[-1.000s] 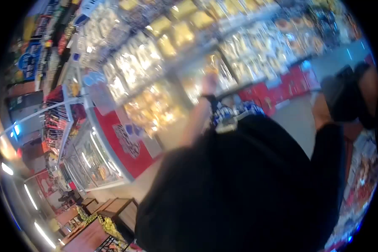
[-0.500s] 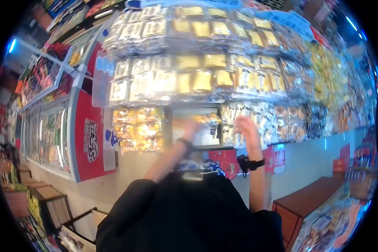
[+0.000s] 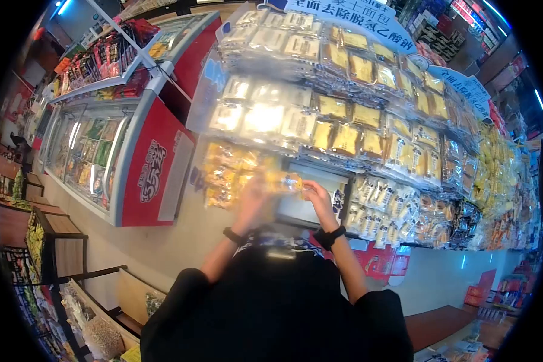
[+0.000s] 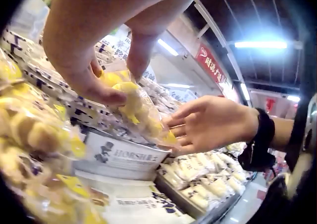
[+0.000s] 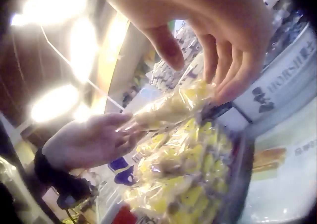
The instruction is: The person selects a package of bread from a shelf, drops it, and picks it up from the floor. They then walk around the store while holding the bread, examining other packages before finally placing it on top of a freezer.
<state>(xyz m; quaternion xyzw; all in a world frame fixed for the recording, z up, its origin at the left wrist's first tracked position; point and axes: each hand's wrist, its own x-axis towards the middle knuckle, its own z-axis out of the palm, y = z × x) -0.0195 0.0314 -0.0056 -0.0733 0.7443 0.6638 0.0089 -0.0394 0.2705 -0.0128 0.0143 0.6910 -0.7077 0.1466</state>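
My left hand (image 3: 252,204) grips a clear-and-yellow snack packet (image 4: 133,100) by one end, thumb and fingers on its wrapper in the left wrist view. Pale round pieces show inside. At the packet's other end are the fingertips of my right hand (image 3: 321,205), which touch the wrapper. In the right wrist view the right thumb stands apart from the packet. Both hands are over the display front, between a pile of similar yellow packets (image 3: 220,166) on the left and a white tray (image 3: 298,208) with printed lettering.
Tiered rows of wrapped bread (image 3: 344,139) rise behind the hands. White wrapped packs (image 3: 377,208) lie right of the tray. A red-sided freezer (image 3: 157,169) stands at left, wooden shelving (image 3: 66,241) at lower left. A brown wooden surface (image 3: 437,323) is at lower right.
The head view has swung round to face the display. My left hand has moved left with the packet from over the tray, and my right hand has come in to meet it.
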